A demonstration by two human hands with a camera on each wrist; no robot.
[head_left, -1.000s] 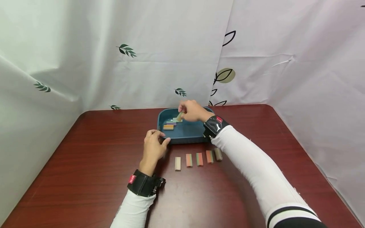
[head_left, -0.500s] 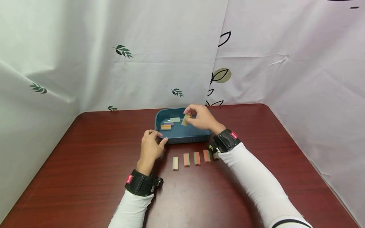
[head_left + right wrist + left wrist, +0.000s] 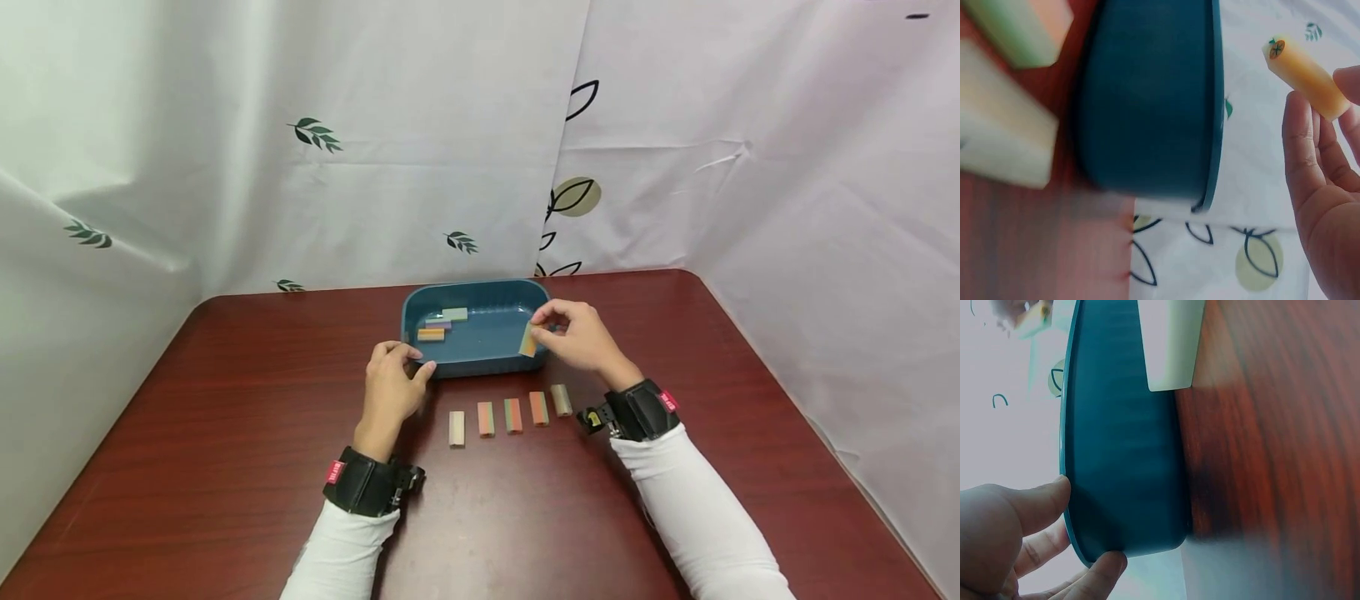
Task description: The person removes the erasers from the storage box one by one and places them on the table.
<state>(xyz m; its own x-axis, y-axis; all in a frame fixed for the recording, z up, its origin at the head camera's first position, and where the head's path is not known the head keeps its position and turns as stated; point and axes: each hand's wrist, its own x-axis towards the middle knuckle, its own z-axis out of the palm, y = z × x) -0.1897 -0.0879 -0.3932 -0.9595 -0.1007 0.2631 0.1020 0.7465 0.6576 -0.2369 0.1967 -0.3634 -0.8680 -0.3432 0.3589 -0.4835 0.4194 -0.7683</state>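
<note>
White cloth [image 3: 427, 125] with scattered leaf prints, creased behind and beside a red-brown table [image 3: 247, 433]. Close to the table's far edge, roughly midway between the two far corners, a blue tray [image 3: 480, 367]. Inside, toward the tray's left edge, a green bar [image 3: 454, 314], a lilac bar [image 3: 438, 324] and an orange bar [image 3: 431, 335]. On bare wood off the tray's near edge, left to right, a cream bar [image 3: 457, 429], three pink-and-green bars [image 3: 513, 415] and an olive bar [image 3: 561, 401].

At the tray's near left corner, the left hand [image 3: 393, 383], thumb and fingers bent round the rim. Over the near right corner, the right hand [image 3: 583, 335], pinching a yellow-green bar [image 3: 528, 341] between thumb and fingertips, tilted and clear of the rim (with a small round print, perhaps a fruit slice, on the end, by the right wrist view). Both hands well apart.

Probably light, judging by so slight a pinch. Likely firm enough for keeping shape, perhaps a little soft like an eraser; cannot tell for sure. Smooth-looking, so possibly prone to twisting if held near one end. Best gripped midway along the long faces, thumb opposite fingertips, without squeezing hard. Hardly fragile, by the look.
</note>
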